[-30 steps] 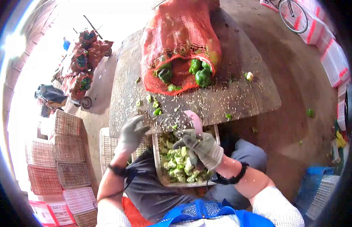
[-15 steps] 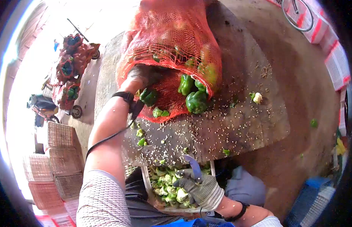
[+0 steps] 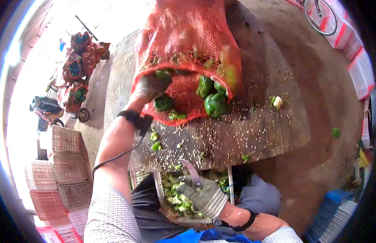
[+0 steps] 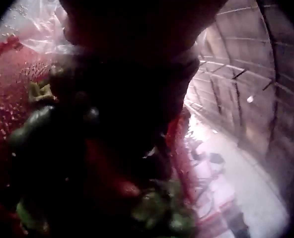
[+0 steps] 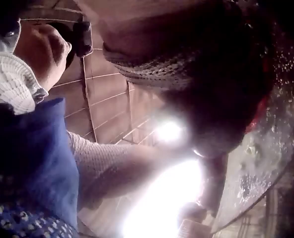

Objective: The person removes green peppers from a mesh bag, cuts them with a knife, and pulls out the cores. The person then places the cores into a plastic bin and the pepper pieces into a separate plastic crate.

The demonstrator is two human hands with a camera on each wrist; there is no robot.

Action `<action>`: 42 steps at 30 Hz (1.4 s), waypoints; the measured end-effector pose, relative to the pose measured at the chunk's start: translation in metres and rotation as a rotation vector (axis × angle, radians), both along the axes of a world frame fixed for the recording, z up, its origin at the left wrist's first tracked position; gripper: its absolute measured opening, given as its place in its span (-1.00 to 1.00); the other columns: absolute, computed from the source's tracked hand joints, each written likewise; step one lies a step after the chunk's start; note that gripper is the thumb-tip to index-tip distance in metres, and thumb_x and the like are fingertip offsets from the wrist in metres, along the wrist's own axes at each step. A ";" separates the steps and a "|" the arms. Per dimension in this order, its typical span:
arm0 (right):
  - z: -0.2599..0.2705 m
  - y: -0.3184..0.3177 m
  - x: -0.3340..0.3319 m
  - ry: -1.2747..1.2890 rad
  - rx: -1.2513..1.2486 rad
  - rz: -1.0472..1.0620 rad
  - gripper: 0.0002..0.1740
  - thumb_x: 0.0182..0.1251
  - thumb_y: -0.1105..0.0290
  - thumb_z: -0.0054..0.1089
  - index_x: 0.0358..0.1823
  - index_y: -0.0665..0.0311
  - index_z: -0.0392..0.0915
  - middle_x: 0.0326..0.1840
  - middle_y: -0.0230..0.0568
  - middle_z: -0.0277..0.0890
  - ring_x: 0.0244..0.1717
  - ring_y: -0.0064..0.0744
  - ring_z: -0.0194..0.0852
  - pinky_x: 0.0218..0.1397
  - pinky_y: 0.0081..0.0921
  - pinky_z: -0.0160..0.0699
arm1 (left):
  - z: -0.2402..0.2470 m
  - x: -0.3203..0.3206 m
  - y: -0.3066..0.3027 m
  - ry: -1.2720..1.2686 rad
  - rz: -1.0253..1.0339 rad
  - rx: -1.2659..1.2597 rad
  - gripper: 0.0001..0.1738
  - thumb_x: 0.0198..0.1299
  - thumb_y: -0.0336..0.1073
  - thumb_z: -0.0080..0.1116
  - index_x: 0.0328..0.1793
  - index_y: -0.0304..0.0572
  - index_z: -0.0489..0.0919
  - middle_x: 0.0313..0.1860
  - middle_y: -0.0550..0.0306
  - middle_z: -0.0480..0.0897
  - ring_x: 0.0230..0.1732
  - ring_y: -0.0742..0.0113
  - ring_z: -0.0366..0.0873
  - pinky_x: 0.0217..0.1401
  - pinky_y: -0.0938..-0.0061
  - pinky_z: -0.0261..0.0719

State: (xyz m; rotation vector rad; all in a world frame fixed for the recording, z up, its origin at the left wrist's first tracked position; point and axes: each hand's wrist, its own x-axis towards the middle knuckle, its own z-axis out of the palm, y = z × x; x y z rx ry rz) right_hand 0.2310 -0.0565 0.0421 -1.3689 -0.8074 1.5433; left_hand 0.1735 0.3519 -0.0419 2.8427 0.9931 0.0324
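Sack (image 3: 184,36): red net, far on table (image 3: 260,121); peppers (image 3: 215,104) at its open mouth.
Left hand (image 3: 149,86): gloved, inside the sack mouth among peppers; grip cannot be told.
Right hand (image 3: 204,196): gloved, curled round knife (image 3: 190,170), over tray.
Tray (image 3: 158,187): near, holding pale green cuttings.

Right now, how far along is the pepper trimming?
Done: pale green trimmings fill the white plastic crate, seeds litter the wooden table. In hand: left hand reaches into the red mesh sack of green peppers; right hand holds the curved-blade knife. Left: the sack looks largely full.
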 end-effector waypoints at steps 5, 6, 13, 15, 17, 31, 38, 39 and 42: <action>0.001 -0.015 -0.015 -0.317 0.131 0.052 -0.31 0.41 0.34 0.16 0.52 0.14 0.12 -0.25 -0.14 0.67 -0.31 -0.45 0.61 -0.24 -0.46 0.56 | 0.090 -0.102 -0.162 -1.016 0.320 -1.096 0.08 -0.19 -0.45 0.63 0.46 -0.10 0.18 0.16 0.06 0.54 0.03 0.26 0.59 -0.03 0.30 0.73; 0.000 -0.016 -0.021 -0.250 0.131 0.030 -0.32 0.38 0.36 0.19 0.50 0.16 0.17 -0.28 -0.18 0.65 -0.34 -0.48 0.57 -0.26 -0.47 0.54 | 0.094 -0.124 -0.196 -1.092 0.324 -1.161 0.16 -0.26 -0.39 0.67 0.49 -0.09 0.14 0.18 0.06 0.53 0.08 0.26 0.57 0.05 0.32 0.70; -0.014 -0.032 -0.071 -0.193 0.183 0.003 -0.36 0.25 0.37 0.34 0.39 0.11 0.41 -0.05 0.07 0.66 -0.05 -0.25 0.70 0.02 -0.39 0.63 | 0.060 -0.190 -0.330 -1.069 0.261 -0.484 0.36 -0.48 0.07 0.75 0.46 -0.25 0.16 0.22 0.03 0.45 0.20 0.20 0.47 0.31 0.27 0.45; -0.031 -0.042 -0.085 -0.355 0.377 -0.009 -0.35 0.29 0.48 0.28 0.43 0.13 0.36 -0.24 -0.21 0.70 -0.29 -0.64 0.58 -0.18 -0.55 0.59 | 0.063 -0.186 -0.340 -1.017 0.270 -0.380 0.34 -0.48 0.04 0.76 0.45 -0.24 0.17 0.20 0.02 0.46 0.20 0.19 0.47 0.31 0.25 0.45; -0.029 -0.043 -0.089 -0.343 0.294 -0.025 -0.37 0.26 0.47 0.31 0.39 0.15 0.40 -0.20 -0.20 0.71 -0.25 -0.62 0.60 -0.15 -0.54 0.60 | 0.075 -0.181 -0.344 -0.909 0.189 -0.294 0.33 -0.50 0.10 0.74 0.43 -0.21 0.19 0.22 0.00 0.45 0.19 0.16 0.48 0.29 0.25 0.47; -0.046 0.013 -0.130 -0.719 0.332 -0.048 -0.80 0.40 0.31 0.07 -0.07 0.23 0.53 -0.29 0.03 0.61 -0.21 0.06 0.61 -0.20 -0.23 0.56 | 0.095 -0.153 -0.323 -1.726 0.466 -0.861 -0.18 0.16 0.17 0.35 0.34 -0.28 0.36 0.05 0.09 0.53 0.11 0.26 0.49 0.26 0.37 0.44; -0.077 -0.020 -0.099 -0.552 0.209 -0.076 -0.59 0.34 0.32 0.25 0.19 0.18 0.48 -0.13 -0.05 0.61 -0.16 -0.24 0.59 -0.07 -0.36 0.54 | 0.051 -0.193 -0.283 -1.653 0.670 -1.444 -0.23 0.18 0.33 0.22 0.25 -0.14 0.52 0.08 0.10 0.62 0.08 0.22 0.56 0.19 0.26 0.53; -0.058 -0.019 -0.083 -0.607 0.242 -0.081 -0.48 0.30 0.31 0.31 0.28 0.16 0.44 -0.03 -0.05 0.63 -0.08 -0.30 0.61 0.03 -0.40 0.55 | 0.062 -0.182 -0.294 -1.580 0.545 -1.483 -0.30 0.16 0.26 0.29 0.18 -0.16 0.54 -0.02 0.14 0.63 -0.02 0.27 0.58 0.06 0.35 0.57; -0.018 -0.012 -0.059 -0.489 0.303 -0.070 -0.23 0.22 0.23 0.43 0.44 0.16 0.32 0.17 -0.04 0.58 0.14 -0.37 0.59 0.24 -0.42 0.51 | 0.043 -0.175 -0.304 -1.308 0.260 -1.484 -0.32 0.10 0.14 0.40 0.17 -0.20 0.51 -0.08 0.18 0.60 -0.09 0.39 0.56 -0.06 0.45 0.59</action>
